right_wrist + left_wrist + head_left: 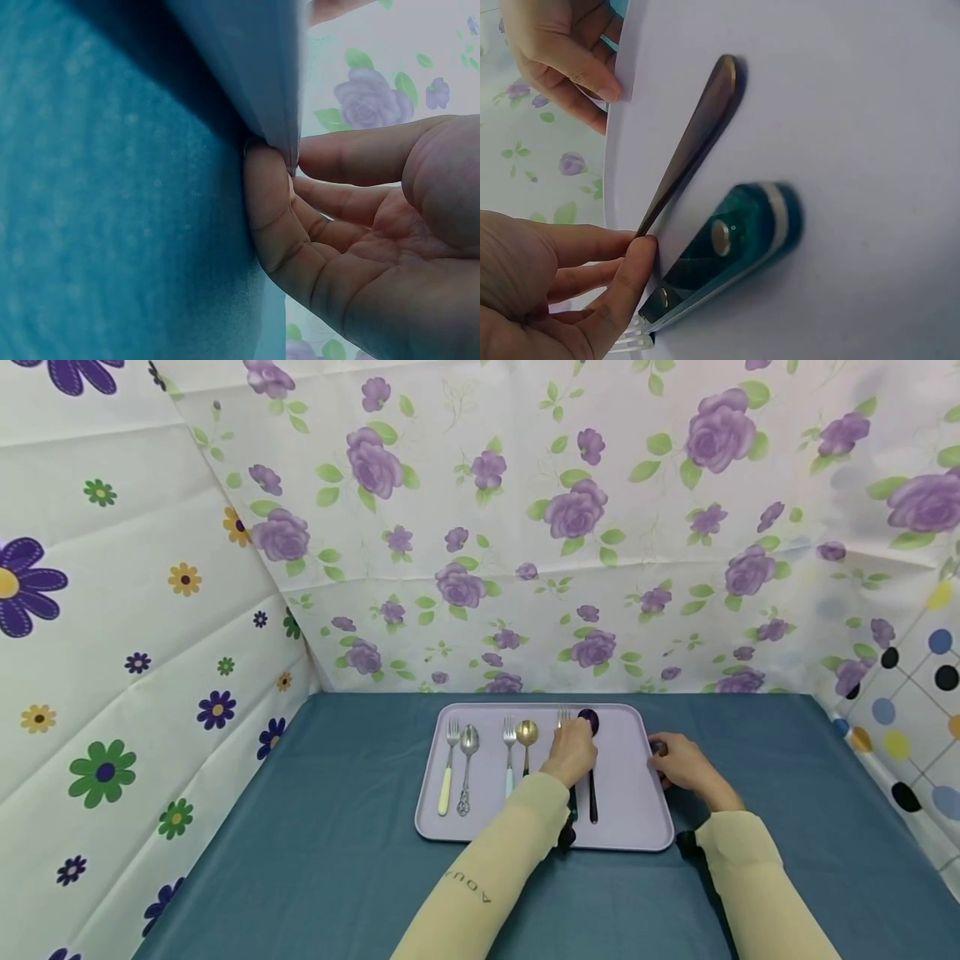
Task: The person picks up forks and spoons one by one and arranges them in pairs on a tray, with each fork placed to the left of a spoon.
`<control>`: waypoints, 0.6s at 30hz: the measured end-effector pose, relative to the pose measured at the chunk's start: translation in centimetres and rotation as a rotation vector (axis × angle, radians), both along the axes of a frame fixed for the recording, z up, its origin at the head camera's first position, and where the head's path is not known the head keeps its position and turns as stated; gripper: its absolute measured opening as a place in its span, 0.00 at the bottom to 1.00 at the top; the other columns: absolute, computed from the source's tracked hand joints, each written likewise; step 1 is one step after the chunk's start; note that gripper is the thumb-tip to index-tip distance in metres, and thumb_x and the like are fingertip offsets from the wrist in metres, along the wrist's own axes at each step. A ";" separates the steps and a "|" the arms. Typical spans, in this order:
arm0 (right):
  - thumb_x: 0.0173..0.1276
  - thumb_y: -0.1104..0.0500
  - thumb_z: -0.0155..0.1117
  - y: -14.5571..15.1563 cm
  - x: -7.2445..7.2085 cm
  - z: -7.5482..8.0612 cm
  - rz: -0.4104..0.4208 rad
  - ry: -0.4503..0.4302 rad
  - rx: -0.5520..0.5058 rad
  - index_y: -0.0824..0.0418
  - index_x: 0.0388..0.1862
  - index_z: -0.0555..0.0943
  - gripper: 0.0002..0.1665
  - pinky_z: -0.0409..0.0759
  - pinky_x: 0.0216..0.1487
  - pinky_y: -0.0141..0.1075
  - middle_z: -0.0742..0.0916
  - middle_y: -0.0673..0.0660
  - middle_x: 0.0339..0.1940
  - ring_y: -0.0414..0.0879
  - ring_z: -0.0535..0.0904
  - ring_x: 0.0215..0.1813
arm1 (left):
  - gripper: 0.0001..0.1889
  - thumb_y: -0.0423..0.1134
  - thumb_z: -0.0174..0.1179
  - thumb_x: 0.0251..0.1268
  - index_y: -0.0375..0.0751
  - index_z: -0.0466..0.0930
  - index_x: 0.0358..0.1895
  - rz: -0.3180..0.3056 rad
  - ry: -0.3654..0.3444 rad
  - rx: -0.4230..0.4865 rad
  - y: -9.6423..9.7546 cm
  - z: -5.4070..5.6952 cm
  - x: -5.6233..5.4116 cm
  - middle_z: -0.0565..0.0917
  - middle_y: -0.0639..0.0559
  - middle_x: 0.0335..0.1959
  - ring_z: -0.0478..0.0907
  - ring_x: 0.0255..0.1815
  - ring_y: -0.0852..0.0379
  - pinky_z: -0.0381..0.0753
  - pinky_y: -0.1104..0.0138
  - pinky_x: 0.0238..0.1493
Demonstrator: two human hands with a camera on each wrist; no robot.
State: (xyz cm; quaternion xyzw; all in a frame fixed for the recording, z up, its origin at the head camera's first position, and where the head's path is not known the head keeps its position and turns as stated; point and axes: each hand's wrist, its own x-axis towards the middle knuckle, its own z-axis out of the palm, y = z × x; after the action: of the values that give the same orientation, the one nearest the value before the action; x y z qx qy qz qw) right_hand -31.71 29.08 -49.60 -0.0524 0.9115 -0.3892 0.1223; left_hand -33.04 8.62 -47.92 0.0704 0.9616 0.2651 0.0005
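A dark spoon (592,797) lies lengthwise on the lilac tray (626,777), its bowl toward the tray's far edge. My left hand (572,750) pinches its handle between thumb and fingertips, as the left wrist view shows of the brown-black handle (701,127). Just beside it lies a fork with a dark teal riveted handle (742,225); the hand hides the fork's middle. At the tray's right side my right hand (684,762) grips the rim, thumb above and curled fingers (274,202) tucked beneath it, against the blue-green cloth.
Left on the tray are a cream-handled fork (446,785), a silver spoon (468,742), a fork with a pale blue handle (510,735) and a gold-bowled spoon (527,732). The tray stands on a table with a blue-green cloth (337,860). Flowered sheets (480,527) hang behind and left.
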 end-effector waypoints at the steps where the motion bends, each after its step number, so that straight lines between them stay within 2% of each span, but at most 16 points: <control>1: 0.73 0.69 0.55 0.0 0.0 0.0 -0.001 0.001 0.001 0.83 0.71 0.65 0.31 0.85 0.31 0.42 0.82 0.66 0.37 0.47 0.83 0.28 | 0.05 0.27 0.64 0.66 0.33 0.83 0.30 0.001 0.003 -0.003 0.0 0.0 0.0 0.85 0.42 0.30 0.76 0.22 0.54 0.74 0.67 0.20; 7: 0.73 0.69 0.55 0.0 0.0 -0.2 -0.007 0.000 0.002 0.83 0.71 0.65 0.31 0.85 0.31 0.43 0.82 0.66 0.37 0.47 0.83 0.28 | 0.03 0.26 0.64 0.66 0.32 0.84 0.33 0.011 0.033 0.000 0.0 -0.2 0.0 0.87 0.41 0.34 0.80 0.26 0.53 0.77 0.66 0.23; 18: 0.73 0.69 0.55 0.1 -0.1 -0.3 -0.007 -0.002 -0.007 0.83 0.71 0.65 0.31 0.85 0.31 0.43 0.82 0.66 0.37 0.48 0.83 0.28 | 0.04 0.26 0.62 0.69 0.32 0.84 0.35 0.015 0.016 0.004 0.1 0.0 0.0 0.85 0.41 0.32 0.78 0.23 0.54 0.75 0.67 0.20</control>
State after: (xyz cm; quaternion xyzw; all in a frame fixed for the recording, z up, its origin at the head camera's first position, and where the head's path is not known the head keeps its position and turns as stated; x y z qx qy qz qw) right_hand -31.84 29.14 -49.89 -0.0491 0.9101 -0.3930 0.1218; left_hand -33.05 8.72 -47.96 0.0653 0.9615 0.2666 -0.0092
